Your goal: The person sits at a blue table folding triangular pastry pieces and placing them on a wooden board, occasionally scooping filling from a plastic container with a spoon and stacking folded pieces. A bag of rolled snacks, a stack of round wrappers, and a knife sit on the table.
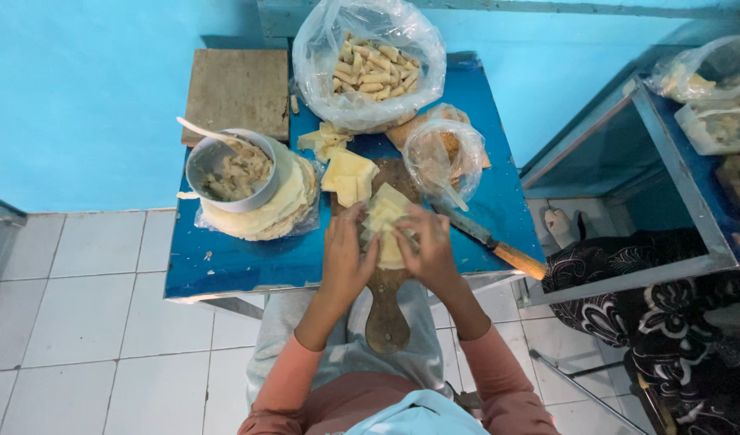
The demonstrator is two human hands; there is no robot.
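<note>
On the blue table: the work sits at the near edge of a small blue-topped table (241,262), over a long wooden paddle board (386,314) whose handle hangs off toward the person.
Left hand: the left hand (346,258) has its fingers curled onto the left side of a pale yellow square pastry wrapper (384,221), pinching it.
Right hand: the right hand (430,250) grips the wrapper's right side, fingers closed on the sheet; the two hands almost touch.
Wrapper: held just above the board, its upper corner folded and pointing away from the person.
Beside the hands: more cut pale wrappers (348,177) lie just behind; a wooden-handled knife (491,242) lies to the right.
Left of board: a round metal bowl of pale filling (231,171) with a spoon rests on a stack of round pale sheets (265,211).
Far edge: a clear plastic bag of finished rolls (370,64), a smaller clear bag (444,157), a wooden block (237,93).
</note>
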